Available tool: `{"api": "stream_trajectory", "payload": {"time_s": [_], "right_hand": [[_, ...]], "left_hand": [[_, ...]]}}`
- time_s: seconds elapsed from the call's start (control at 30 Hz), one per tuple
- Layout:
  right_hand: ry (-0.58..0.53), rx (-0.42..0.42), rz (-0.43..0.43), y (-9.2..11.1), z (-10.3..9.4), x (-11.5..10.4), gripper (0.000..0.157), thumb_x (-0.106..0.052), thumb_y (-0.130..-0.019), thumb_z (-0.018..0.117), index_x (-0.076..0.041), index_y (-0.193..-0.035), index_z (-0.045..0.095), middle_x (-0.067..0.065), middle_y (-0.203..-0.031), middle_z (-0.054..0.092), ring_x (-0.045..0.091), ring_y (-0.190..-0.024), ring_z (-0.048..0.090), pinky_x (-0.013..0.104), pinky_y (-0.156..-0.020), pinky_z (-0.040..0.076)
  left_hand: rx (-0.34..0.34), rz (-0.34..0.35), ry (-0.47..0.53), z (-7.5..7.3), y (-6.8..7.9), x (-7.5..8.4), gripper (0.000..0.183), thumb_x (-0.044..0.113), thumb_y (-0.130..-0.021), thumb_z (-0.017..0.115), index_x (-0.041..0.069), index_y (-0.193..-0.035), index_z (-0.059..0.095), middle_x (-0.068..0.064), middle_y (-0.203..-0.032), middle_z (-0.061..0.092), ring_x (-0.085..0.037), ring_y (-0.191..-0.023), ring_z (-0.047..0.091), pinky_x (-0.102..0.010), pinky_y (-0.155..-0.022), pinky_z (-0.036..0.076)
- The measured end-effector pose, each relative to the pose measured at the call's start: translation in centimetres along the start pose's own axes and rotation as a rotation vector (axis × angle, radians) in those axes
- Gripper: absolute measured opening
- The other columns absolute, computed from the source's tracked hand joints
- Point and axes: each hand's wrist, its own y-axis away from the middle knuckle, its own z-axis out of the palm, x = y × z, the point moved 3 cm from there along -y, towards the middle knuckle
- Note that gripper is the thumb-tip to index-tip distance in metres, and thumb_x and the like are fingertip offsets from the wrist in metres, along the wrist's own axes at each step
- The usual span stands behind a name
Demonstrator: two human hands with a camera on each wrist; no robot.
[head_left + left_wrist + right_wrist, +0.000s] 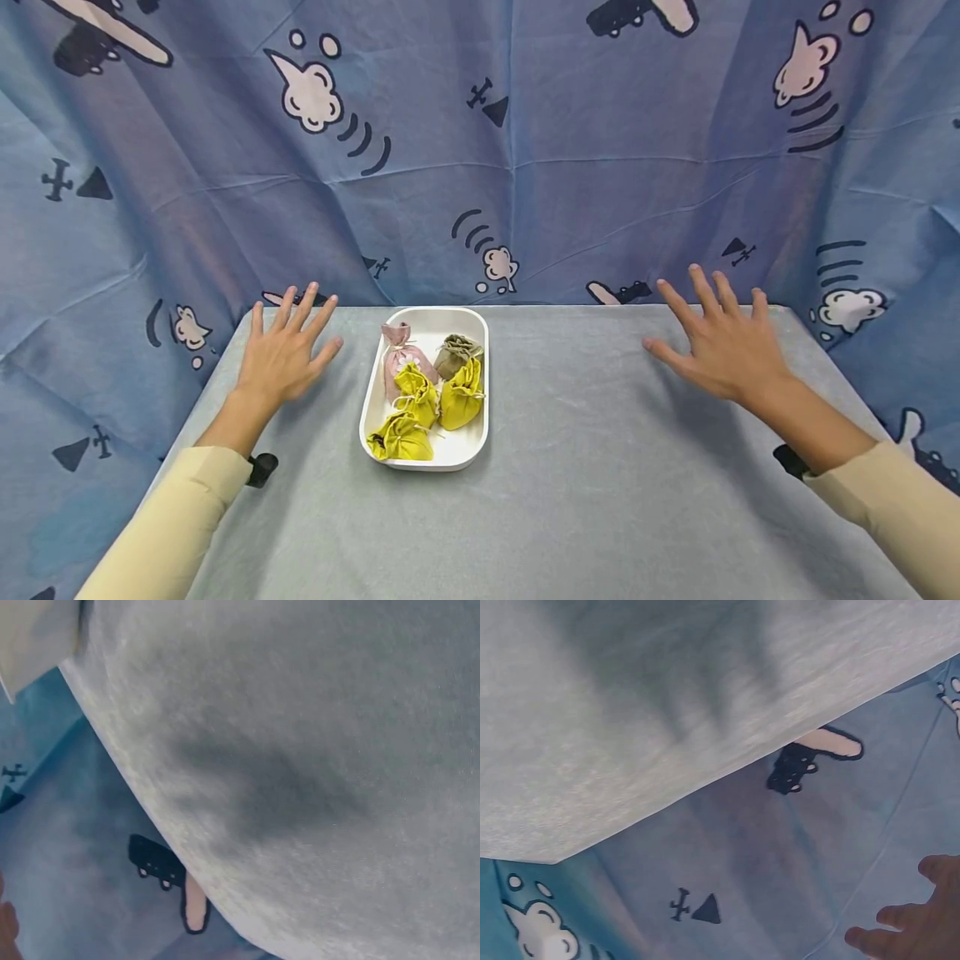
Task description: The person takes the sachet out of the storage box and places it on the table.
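A white tray [450, 465] stands on the grey table, left of centre in the head view. Inside it lie several small drawstring pouches: a pink pouch [405, 360] at the back left, an olive-green pouch [453, 358] at the back right, and yellow pouches [461, 396] toward the front. My left hand [281, 358] hovers left of the tray with its fingers spread, holding nothing. Far to the right, my right hand [723, 346] is also held over the table, fingers spread and nothing in them. In the right wrist view, fingertips of the right hand [911, 922] show at the lower right.
The grey table [570, 500] ends at a straight back edge. Blue printed curtains [420, 167] hang behind it and along both sides. Dark wrist-worn devices [262, 470] show under both wrists.
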Motion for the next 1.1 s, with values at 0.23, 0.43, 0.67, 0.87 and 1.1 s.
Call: {"api": "stream_trajectory", "payload": {"time_s": [0.23, 0.43, 0.67, 0.87, 1.1], "right_hand": [[-0.032, -0.016, -0.060, 0.1, -0.4, -2.0, 0.092, -0.067, -0.091, 0.053, -0.015, -0.160, 0.022, 0.025, -0.161, 0.021, 0.050, -0.141, 0.028, 0.073, -0.107, 0.017], [-0.113, -0.003, -0.102, 0.2, -0.8, -3.5, 0.093, -0.063, -0.090, 0.059, -0.014, -0.160, 0.022, 0.022, -0.159, 0.028, 0.046, -0.142, 0.032, 0.067, -0.109, 0.023], [-0.227, 0.036, -0.149, 0.1, -1.1, -4.7, 0.089, -0.054, -0.090, 0.067, -0.015, -0.159, 0.027, 0.021, -0.158, 0.032, 0.046, -0.135, 0.042, 0.066, -0.103, 0.034], [-0.397, -0.045, -0.125, -0.1, -1.2, -6.2, 0.091, -0.056, -0.090, 0.067, -0.034, -0.161, 0.015, 0.013, -0.163, 0.023, 0.046, -0.136, 0.041, 0.070, -0.092, 0.040], [-0.598, -0.065, -0.185, -0.1, -1.0, -8.2, 0.085, -0.047, -0.092, 0.070, -0.016, -0.158, 0.028, 0.010, -0.160, 0.032, 0.036, -0.138, 0.043, 0.062, -0.102, 0.039]], "left_hand": [[0.010, 0.105, 0.056, -0.4, 0.2, 1.2, 0.066, 0.053, -0.103, 0.042, 0.021, -0.159, 0.028, -0.008, -0.166, 0.014, -0.035, -0.151, 0.012, -0.065, -0.116, 0.004], [-0.037, 0.194, 0.128, -0.1, 0.6, 2.0, 0.065, 0.053, -0.104, 0.041, 0.021, -0.159, 0.028, -0.008, -0.166, 0.014, -0.036, -0.151, 0.014, -0.068, -0.114, 0.010], [-0.090, 0.260, 0.200, 0.1, 1.3, 2.5, 0.066, 0.051, -0.104, 0.044, 0.022, -0.160, 0.026, -0.008, -0.166, 0.015, -0.038, -0.150, 0.018, -0.067, -0.113, 0.015], [-0.117, 0.310, 0.221, 0.2, 1.5, 3.2, 0.066, 0.053, -0.103, 0.045, 0.023, -0.159, 0.027, -0.007, -0.166, 0.018, -0.035, -0.149, 0.020, -0.063, -0.115, 0.016], [-0.138, 0.343, 0.241, 0.4, 2.1, 3.9, 0.067, 0.052, -0.102, 0.046, 0.022, -0.159, 0.029, -0.006, -0.165, 0.018, -0.034, -0.150, 0.020, -0.063, -0.115, 0.018]]}}
